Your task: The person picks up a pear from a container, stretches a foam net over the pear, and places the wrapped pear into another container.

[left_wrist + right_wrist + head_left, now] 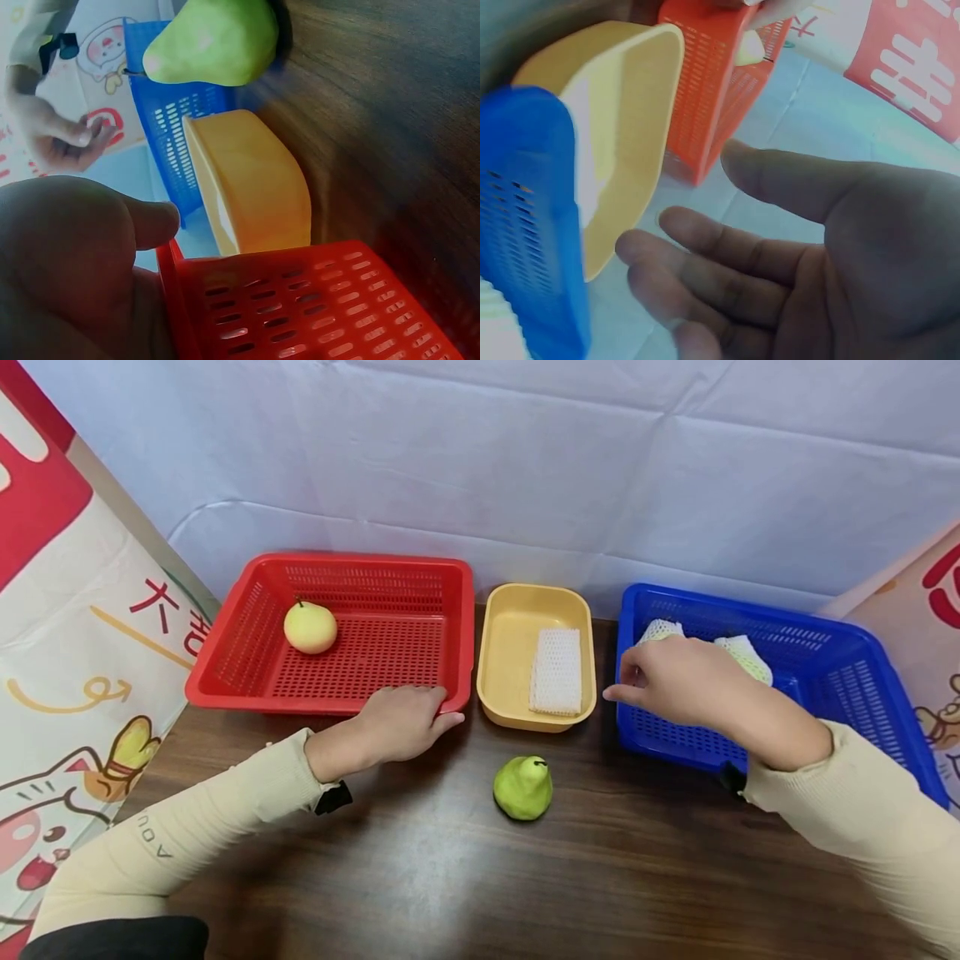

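Note:
My left hand (401,724) grips the front rim of the red basket (330,704) near its right corner, with the thumb by the outer wall and the fingers hidden over the edge. A pale yellow pear (311,628) lies inside that basket. Over the left side of the blue basket (862,652) my right hand (678,681) hovers with loosely bent fingers and nothing in them, as the right wrist view also shows. Partly behind it are pears in white foam nets (744,658). A green pear (523,788) stands on the table between the hands.
Between the baskets sits a yellow tub (506,643) with flat white foam netting (557,671) in it. A pale cloth (480,468) hangs behind the brown wooden table (450,877). Printed panels (67,693) flank both sides.

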